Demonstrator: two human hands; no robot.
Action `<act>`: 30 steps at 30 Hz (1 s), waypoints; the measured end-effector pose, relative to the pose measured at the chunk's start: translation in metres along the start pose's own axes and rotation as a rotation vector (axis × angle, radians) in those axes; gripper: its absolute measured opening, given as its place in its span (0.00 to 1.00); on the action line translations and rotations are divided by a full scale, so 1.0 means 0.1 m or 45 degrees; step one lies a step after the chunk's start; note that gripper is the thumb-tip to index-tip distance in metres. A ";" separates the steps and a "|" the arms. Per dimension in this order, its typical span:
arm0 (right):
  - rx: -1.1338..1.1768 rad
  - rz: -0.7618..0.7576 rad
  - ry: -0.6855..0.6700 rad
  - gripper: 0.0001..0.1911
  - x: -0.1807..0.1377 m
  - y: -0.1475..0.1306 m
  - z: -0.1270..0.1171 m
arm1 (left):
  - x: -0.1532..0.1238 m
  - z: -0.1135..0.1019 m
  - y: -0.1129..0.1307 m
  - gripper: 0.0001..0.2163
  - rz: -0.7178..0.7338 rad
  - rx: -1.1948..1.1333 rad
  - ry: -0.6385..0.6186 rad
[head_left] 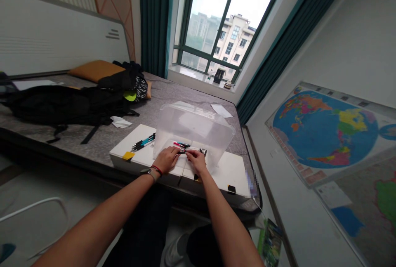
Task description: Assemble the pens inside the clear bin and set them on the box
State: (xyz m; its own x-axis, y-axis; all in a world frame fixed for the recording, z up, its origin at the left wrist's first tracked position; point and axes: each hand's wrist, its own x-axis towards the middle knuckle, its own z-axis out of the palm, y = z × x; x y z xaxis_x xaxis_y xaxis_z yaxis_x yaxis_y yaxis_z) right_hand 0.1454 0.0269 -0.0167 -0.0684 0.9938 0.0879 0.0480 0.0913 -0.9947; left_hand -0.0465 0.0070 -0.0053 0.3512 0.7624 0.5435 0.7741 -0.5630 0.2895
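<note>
My left hand (167,159) and my right hand (196,160) rest close together on a white board (229,170) at the bed's near edge. Both have their fingers curled around a small bundle of pens (182,148) held between them, right in front of a clear plastic storage box (194,130). Some more pens with pink and teal parts lie inside the box just beyond my fingertips. Another group of pens (143,142) lies loose on the board to the left. A watch and a red band sit on my left wrist.
A black backpack and dark clothes (68,104) cover the bed's left side, with an orange pillow (94,70) behind. Paper scraps (120,122) lie nearby. A window (221,23) is ahead; world map posters (328,133) hang on the right wall.
</note>
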 end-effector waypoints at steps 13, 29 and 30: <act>-0.022 0.020 -0.018 0.15 -0.02 -0.03 0.04 | 0.01 -0.03 0.01 0.13 0.068 0.131 -0.015; -0.303 -0.023 0.060 0.19 0.00 -0.06 0.06 | 0.00 0.07 -0.08 0.14 0.100 0.068 0.017; -0.299 -0.021 0.058 0.20 0.00 -0.05 0.07 | 0.00 0.06 -0.08 0.13 0.105 0.069 0.000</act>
State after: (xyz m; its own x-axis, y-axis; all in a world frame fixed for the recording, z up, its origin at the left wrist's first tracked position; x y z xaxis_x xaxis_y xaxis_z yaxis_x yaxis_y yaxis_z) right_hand 0.1385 0.0262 -0.0124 -0.0260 0.9934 0.1115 0.2782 0.1143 -0.9537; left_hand -0.0494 0.0130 -0.0123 0.4148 0.7143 0.5637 0.7701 -0.6056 0.2007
